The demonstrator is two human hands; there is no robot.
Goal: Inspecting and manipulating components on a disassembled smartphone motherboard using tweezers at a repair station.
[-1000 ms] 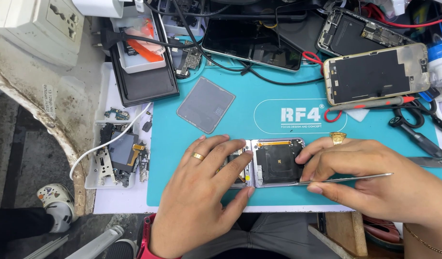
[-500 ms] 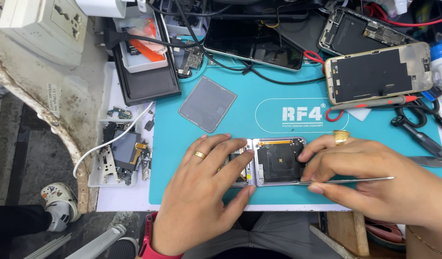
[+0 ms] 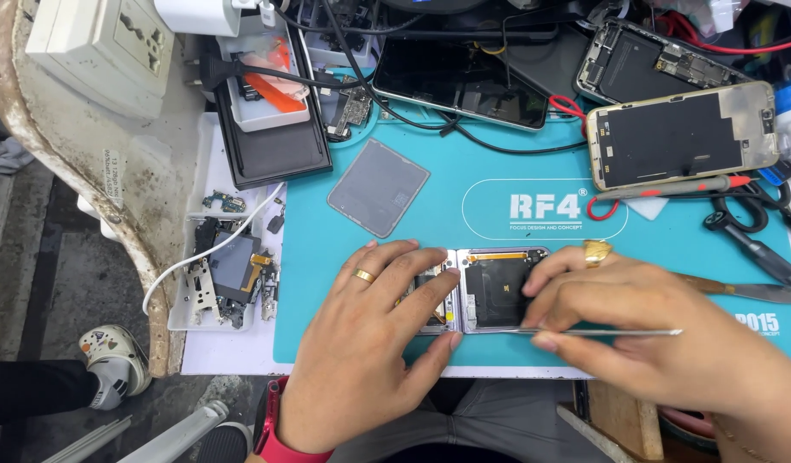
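While pinned flat at lower centre of the frame, opened foldable phone (image 3: 490, 290) lying on teal work mat (image 3: 533, 154), back cover off, dark square coil and gold flex visible inside. Left hand (image 3: 370, 343) spread palm-down over the phone's left half, fingers pressing on it, thumb tucked against its lower edge, gold ring on one finger, red watch strap at the wrist. Right hand (image 3: 661, 334) closed around thin metal pry tool (image 3: 610, 331), pinched between thumb and fingers (tip laid along the phone's lower right edge), gold ring showing too. Hands close together, both touching the phone, not touching each other as far as can be told.

Above the left hand, toward centre, grey square panel (image 3: 378, 187) lying tilted on the mat, apart from the phone. At upper right, gold-framed phone with dark screen (image 3: 680, 135), and behind it an opened phone body (image 3: 653, 64) with boards exposed. Black-handled scissors (image 3: 747, 225) at right edge, near a red-tipped probe (image 3: 670, 187). At upper centre, dark display panel (image 3: 460, 86) under black cables. At left of the mat, white tray of small parts (image 3: 228, 270) crossed by a white cable, and above it a black tray (image 3: 271, 146). At upper left, white wall socket (image 3: 112, 47).
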